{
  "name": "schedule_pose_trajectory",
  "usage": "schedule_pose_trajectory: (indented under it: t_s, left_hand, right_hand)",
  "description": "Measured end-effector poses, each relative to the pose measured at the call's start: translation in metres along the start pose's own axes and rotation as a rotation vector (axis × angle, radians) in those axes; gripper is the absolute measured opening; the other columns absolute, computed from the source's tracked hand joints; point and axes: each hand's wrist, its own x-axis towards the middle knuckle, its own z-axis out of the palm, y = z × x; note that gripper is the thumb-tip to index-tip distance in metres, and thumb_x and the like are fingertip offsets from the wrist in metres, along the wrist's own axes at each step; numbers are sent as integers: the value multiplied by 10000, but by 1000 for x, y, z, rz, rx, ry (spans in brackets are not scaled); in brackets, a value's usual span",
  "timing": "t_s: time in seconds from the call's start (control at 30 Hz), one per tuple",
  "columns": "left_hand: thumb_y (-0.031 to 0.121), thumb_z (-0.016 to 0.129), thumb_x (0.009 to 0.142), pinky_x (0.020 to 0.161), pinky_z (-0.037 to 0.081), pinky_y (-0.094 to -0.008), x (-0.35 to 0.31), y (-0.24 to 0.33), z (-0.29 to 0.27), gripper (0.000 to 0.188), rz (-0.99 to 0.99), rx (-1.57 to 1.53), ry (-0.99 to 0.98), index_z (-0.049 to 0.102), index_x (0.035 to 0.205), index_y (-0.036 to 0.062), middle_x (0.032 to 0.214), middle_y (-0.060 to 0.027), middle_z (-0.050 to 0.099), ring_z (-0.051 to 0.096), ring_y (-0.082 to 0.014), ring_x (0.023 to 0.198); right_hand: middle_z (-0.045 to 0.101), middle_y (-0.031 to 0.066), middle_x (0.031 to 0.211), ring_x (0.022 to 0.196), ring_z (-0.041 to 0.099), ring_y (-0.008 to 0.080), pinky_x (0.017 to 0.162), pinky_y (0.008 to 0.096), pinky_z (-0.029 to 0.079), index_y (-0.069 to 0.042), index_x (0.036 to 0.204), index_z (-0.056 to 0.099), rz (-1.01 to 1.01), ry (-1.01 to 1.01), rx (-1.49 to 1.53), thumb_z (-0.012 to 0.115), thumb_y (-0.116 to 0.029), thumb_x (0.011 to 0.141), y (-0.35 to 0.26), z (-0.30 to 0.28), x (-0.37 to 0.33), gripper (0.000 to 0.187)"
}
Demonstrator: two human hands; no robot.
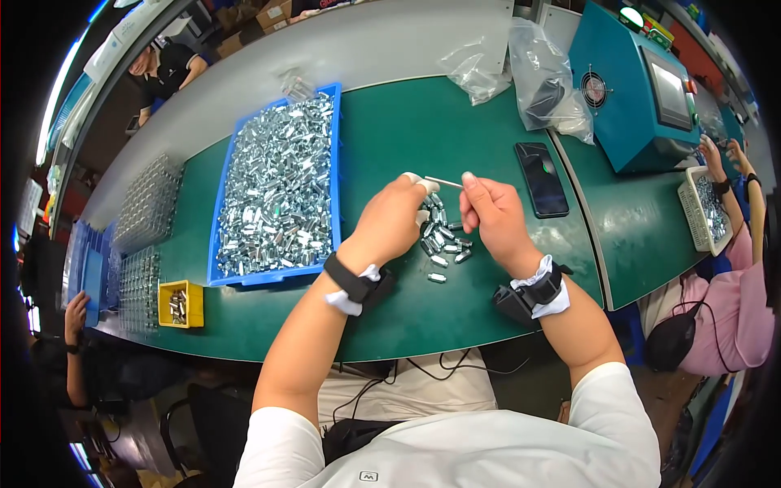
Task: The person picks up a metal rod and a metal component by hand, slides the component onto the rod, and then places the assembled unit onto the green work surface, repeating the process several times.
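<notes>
My left hand [389,218] is closed, with white covers on some fingertips; what it pinches, if anything, is hidden from view. Between thumb and fingers, my right hand [498,218] grips a thin metal rod [443,182], whose far end points at the left hand's fingertips. Below and between both hands lies a loose heap of small shiny metal cylinders [440,238] on the green tabletop [390,313]. Left of my left hand, a large blue tray [336,171] is filled with many more of these metal parts. Black straps with small boxes circle both wrists.
A phone [543,180] lies right of my right hand. Clear plastic bags [549,81] and a teal machine [622,89] with a screen stand behind it. At left are a yellow bin [195,305] and clear gridded racks [148,203]. Co-workers sit on both sides.
</notes>
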Motion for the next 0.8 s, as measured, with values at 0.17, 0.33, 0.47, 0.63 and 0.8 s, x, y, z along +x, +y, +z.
schedule_pose_trajectory:
  t_s: [0.17, 0.33, 0.47, 0.63, 0.8]
  left_hand:
    - [-13, 663, 793, 762, 502, -444, 5, -4, 2, 261, -141, 32, -219, 664, 1053, 9, 953, -193, 651, 627, -390, 881]
    - [-8, 630, 828, 732, 500, -426, -3, -5, -9, 210, -344, -76, -293, 656, 1035, 5, 964, -194, 630, 629, -353, 882]
    - [4, 620, 869, 713, 495, -371, -13, 1, -16, 173, -383, -186, -187, 644, 1040, 2, 944, -154, 632, 629, -289, 842]
    - [42, 593, 945, 718, 496, -293, -24, 4, -31, 116, -542, -872, -43, 617, 1055, 14, 932, -61, 628, 615, -167, 830]
    - [25, 569, 960, 723, 504, -262, -36, -11, -29, 115, -641, -1276, 132, 605, 1069, 31, 922, -37, 628, 617, -133, 827]
  right_hand:
    - [465, -13, 553, 503, 454, 73, 486, 236, 386, -46, 677, 536, 11, -38, 10, 496, -315, 1039, -3, 4, 0, 453]
    - [477, -12, 557, 504, 446, 67, 484, 234, 380, -45, 680, 544, 14, -65, -36, 498, -321, 1038, -5, 5, -3, 454]
    - [483, -12, 561, 506, 444, 62, 483, 232, 376, -44, 682, 548, 29, -91, -60, 496, -320, 1039, -2, 6, -3, 454]
    - [488, -14, 571, 512, 450, 55, 487, 229, 376, -42, 683, 549, 20, -98, -104, 494, -311, 1040, -1, 3, -6, 450]
    - [493, -15, 574, 522, 466, 52, 487, 227, 371, -41, 680, 553, 26, -152, -144, 491, -296, 1042, 3, 11, -8, 446]
